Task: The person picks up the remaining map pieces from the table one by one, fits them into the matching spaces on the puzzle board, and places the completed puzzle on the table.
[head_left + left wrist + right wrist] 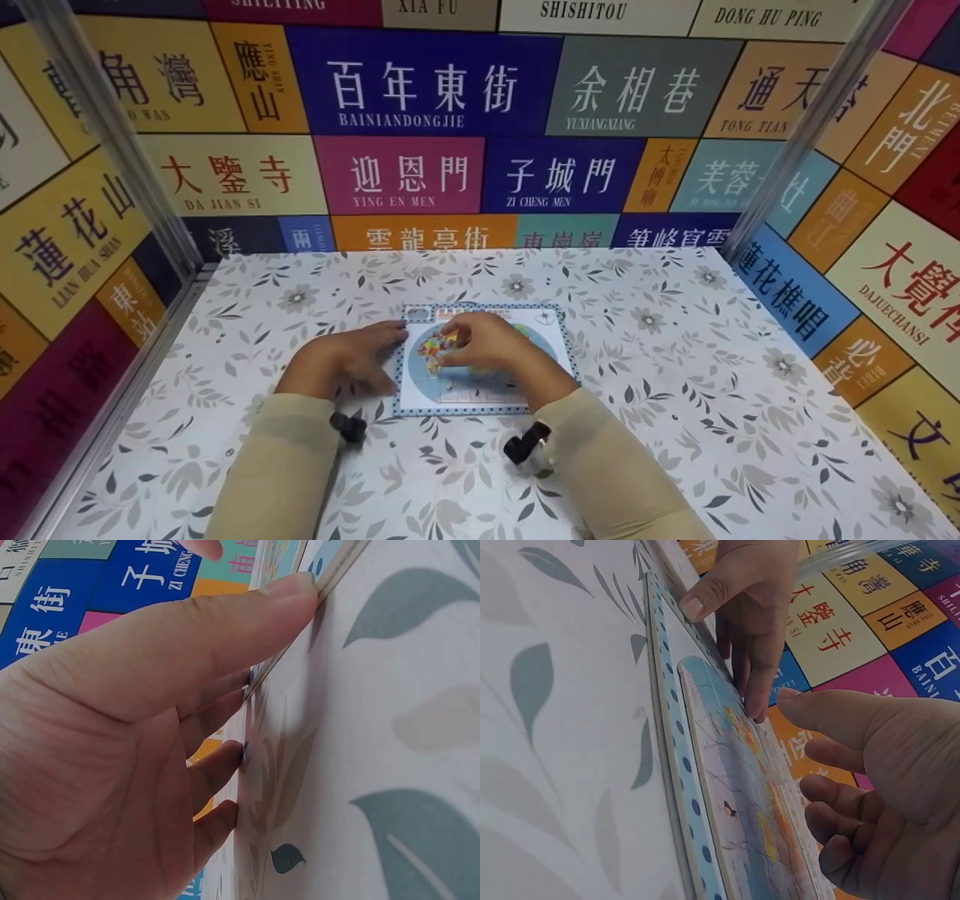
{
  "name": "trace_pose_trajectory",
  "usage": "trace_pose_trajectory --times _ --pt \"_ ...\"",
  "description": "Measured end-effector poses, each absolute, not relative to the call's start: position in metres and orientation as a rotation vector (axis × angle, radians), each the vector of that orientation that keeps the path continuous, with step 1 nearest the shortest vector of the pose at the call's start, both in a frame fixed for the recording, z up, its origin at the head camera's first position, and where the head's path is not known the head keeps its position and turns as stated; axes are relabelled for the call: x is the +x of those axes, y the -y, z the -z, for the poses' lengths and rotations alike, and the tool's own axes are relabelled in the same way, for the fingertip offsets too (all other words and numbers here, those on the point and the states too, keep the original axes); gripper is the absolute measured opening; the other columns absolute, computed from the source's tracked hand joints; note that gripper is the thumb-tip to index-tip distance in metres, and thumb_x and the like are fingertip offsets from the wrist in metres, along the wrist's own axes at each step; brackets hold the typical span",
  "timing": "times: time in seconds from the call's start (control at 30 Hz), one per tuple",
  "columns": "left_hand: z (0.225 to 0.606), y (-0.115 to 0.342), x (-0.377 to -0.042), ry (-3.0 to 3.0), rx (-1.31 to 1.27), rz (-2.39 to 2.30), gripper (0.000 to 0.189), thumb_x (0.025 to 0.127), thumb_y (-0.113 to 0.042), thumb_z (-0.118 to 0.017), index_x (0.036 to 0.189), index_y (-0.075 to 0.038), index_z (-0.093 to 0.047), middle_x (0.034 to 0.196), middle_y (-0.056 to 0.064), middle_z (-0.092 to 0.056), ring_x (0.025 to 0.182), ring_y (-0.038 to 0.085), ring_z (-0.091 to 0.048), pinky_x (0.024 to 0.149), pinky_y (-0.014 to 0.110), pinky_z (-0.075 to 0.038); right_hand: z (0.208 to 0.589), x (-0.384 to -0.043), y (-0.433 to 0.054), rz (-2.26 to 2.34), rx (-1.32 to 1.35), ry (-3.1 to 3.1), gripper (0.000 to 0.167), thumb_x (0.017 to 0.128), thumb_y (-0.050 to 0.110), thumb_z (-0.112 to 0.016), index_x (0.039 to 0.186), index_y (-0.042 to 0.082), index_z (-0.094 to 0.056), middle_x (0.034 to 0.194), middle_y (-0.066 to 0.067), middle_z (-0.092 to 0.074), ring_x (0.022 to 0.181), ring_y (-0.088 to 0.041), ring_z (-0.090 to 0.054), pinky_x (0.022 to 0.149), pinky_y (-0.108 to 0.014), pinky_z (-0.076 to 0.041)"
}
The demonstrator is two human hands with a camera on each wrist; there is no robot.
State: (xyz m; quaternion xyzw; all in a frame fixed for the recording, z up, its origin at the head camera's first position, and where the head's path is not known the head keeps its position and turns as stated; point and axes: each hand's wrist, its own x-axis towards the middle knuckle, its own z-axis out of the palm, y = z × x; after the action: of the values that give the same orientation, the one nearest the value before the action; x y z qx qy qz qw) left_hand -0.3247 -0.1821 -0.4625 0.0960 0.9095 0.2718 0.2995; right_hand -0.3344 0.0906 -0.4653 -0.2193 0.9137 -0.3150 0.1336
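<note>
A world-map jigsaw puzzle [480, 390] with a blue dotted border lies flat on the table; cut lines between its pieces show in the right wrist view. My left hand [352, 356] is at the puzzle's left edge, its thumb [289, 596] on the border in the left wrist view and its fingers spread loosely beside it. Over the map hovers my right hand [491, 345], thumb and fingers loosely bent with a gap between them. In the right wrist view, the right hand [877, 780] shows nothing between thumb [825, 709] and fingers.
A white tablecloth [675, 420] with grey leaves and flowers covers the table. Coloured wall panels [420, 82] with place names stand behind and at both sides, with clear corner posts [810, 127] at left and right. Small black devices [525, 442] sit on both wrists.
</note>
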Motion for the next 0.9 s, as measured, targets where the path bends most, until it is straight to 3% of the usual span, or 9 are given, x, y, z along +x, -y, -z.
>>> trace_pose_trajectory --times 0.47,0.7,0.9 --pt "0.465 0.181 -0.322 -2.365 0.186 -0.858 0.112 0.073 -0.014 -0.097 0.166 -0.037 -0.039 0.180 -0.019 -0.012 0.171 0.026 -0.003 0.138 0.057 -0.010 0.449 -0.339 -0.130 0.938 -0.457 -2.744 0.058 0.089 0.048 -0.085 0.138 0.018 -0.072 0.117 -0.005 -0.072 0.102 -0.023 -0.062 0.091 -0.044 -0.054" --pt "0.467 0.181 -0.324 -2.379 0.165 -0.830 0.112 0.071 -0.020 -0.099 0.164 -0.041 -0.040 0.180 -0.021 -0.015 0.171 0.027 -0.006 0.138 0.060 -0.010 0.444 -0.340 -0.164 0.943 -0.392 -2.786 0.056 0.091 0.049 -0.083 0.137 0.020 -0.071 0.115 -0.005 -0.069 0.102 -0.025 -0.063 0.087 -0.043 -0.054" --pt "0.468 0.181 -0.324 -2.384 0.193 -0.826 0.112 0.073 -0.021 -0.098 0.166 -0.040 -0.039 0.180 -0.021 -0.014 0.171 0.026 -0.004 0.138 0.059 -0.008 0.442 -0.345 -0.188 0.895 -0.300 -2.811 0.059 0.091 0.051 -0.082 0.140 0.020 -0.069 0.121 -0.005 -0.070 0.108 -0.026 -0.062 0.091 -0.043 -0.053"
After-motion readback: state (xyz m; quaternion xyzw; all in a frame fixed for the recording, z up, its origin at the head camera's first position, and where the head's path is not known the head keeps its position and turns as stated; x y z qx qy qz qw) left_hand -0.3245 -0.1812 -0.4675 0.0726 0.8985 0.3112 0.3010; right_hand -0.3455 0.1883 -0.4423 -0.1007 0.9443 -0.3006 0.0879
